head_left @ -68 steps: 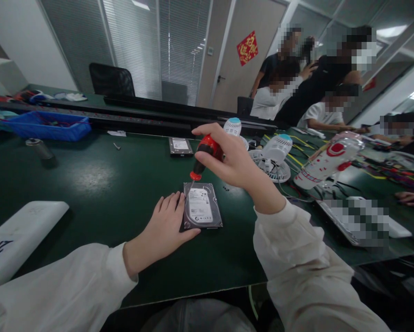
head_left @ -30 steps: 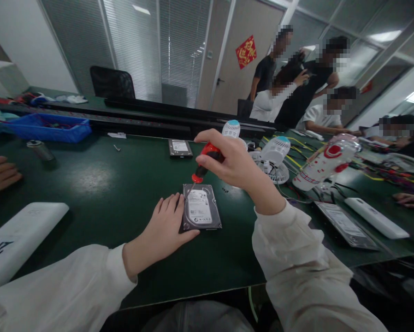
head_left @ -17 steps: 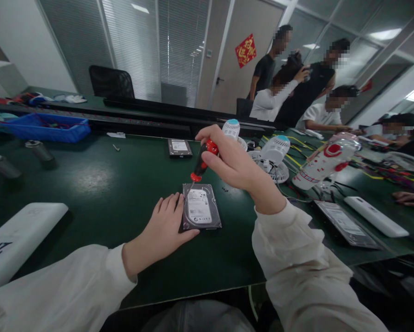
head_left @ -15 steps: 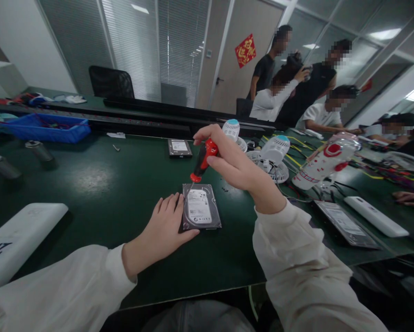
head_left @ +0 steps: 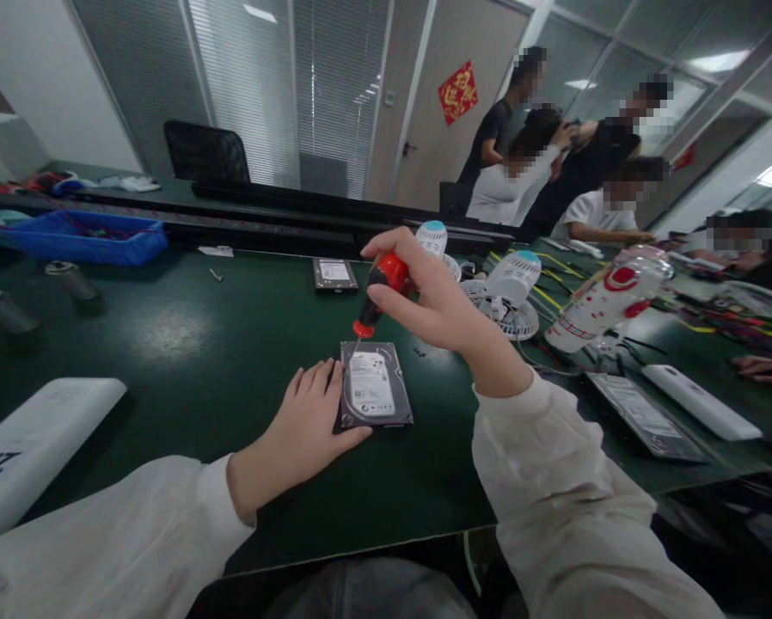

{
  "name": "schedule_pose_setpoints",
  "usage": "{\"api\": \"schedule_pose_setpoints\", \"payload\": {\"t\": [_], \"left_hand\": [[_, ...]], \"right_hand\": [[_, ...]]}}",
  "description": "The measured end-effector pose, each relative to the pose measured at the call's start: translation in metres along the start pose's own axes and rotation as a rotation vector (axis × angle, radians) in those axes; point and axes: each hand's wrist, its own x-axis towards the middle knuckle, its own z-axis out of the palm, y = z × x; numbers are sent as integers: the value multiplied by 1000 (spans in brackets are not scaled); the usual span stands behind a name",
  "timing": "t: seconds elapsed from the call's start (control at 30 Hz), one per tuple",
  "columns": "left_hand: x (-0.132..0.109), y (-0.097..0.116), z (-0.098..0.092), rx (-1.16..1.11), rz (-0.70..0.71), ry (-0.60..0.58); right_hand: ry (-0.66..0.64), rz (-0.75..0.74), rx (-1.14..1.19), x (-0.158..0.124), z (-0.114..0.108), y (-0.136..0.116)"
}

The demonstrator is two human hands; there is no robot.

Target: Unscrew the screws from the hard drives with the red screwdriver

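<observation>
A hard drive [head_left: 372,387] with a white label lies flat on the green table. My left hand [head_left: 305,423] is stretched out, its fingertips against the drive's left edge and the thumb along the near corner. In my right hand [head_left: 428,297] is a red and black screwdriver [head_left: 374,297], gripped around its handle. It leans to the right, and its thin shaft meets the drive near the upper left corner. The tip is too small to make out. Several tiny dark bits [head_left: 419,352], perhaps screws, lie to the right of the drive.
A second hard drive [head_left: 334,275] lies farther back; another drive [head_left: 644,417] sits at right beside a white power bank [head_left: 701,402]. Small white fans [head_left: 513,279] and a clear bottle [head_left: 609,301] stand right. A blue tray [head_left: 89,239], metal cylinders [head_left: 70,282] and a white device [head_left: 44,447] occupy the left.
My right hand has turned slightly around the screwdriver handle, with the thumb shifted left across it. The drive and my left hand have stayed put.
</observation>
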Motion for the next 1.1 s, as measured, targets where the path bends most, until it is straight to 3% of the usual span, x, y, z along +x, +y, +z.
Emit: {"api": "schedule_pose_setpoints", "payload": {"t": [0.13, 0.33, 0.5, 0.7, 0.87, 1.1], "left_hand": [[0, -1, 2, -16, -3, 11], [-1, -2, 5, -29, -2, 56], [-2, -3, 6, -38, 5, 56], [-2, -3, 4, -10, 7, 40], [-1, -1, 4, 4, 3, 41], [-1, -1, 5, -28, -3, 52]], "right_hand": [[-1, 33, -107, 1, -1, -2], [-23, -29, 52, 1, -2, -4], [-7, 45, -130, 0, -2, -4], [-50, -25, 33, 0, -4, -5], [-17, 67, -128, 0, -3, -5], [-52, 23, 61, -1, -3, -2]]}}
